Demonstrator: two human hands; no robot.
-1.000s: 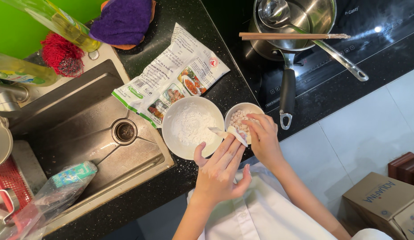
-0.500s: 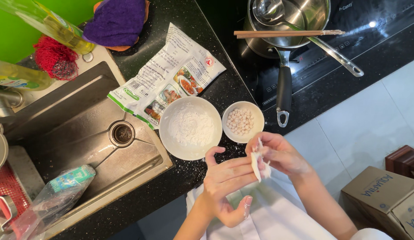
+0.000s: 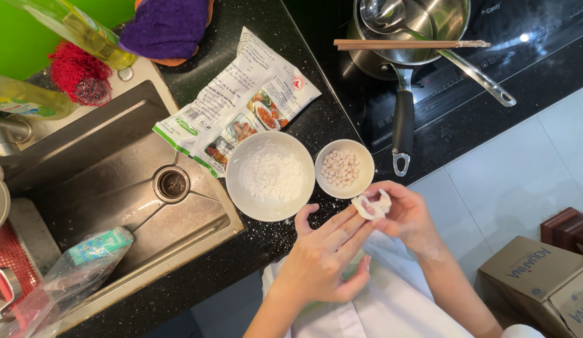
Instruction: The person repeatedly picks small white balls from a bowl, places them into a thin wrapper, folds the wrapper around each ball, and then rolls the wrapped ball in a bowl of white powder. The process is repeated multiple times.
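Pinching a small piece of white dough (image 3: 371,206) between your two hands, you hold it just in front of the table (image 3: 285,231) edge, over your white shirt. Your right hand (image 3: 407,216) curls around the dough from the right, fingers closed on it, while the fingertips of your left hand (image 3: 323,256) press against it from the left with the thumb lifted clear; the two hands meet at the dough. Just beyond the dough sits a small white bowl (image 3: 344,169) of little pale balls, and touching it on the left is a larger white bowl (image 3: 270,176) of white flour. A printed packet (image 3: 235,112) lies flat behind the larger bowl, its corner tucked against the rim. Specks of flour dust the dark table near the bowls. To the left is a steel sink (image 3: 116,181) with a plastic-wrapped bundle (image 3: 78,263) at its near edge. To the right, on the black cooktop (image 3: 492,69), stands a steel saucepan (image 3: 423,31) with chopsticks (image 3: 410,44) laid across its rim and a ladle (image 3: 442,44) resting inside.
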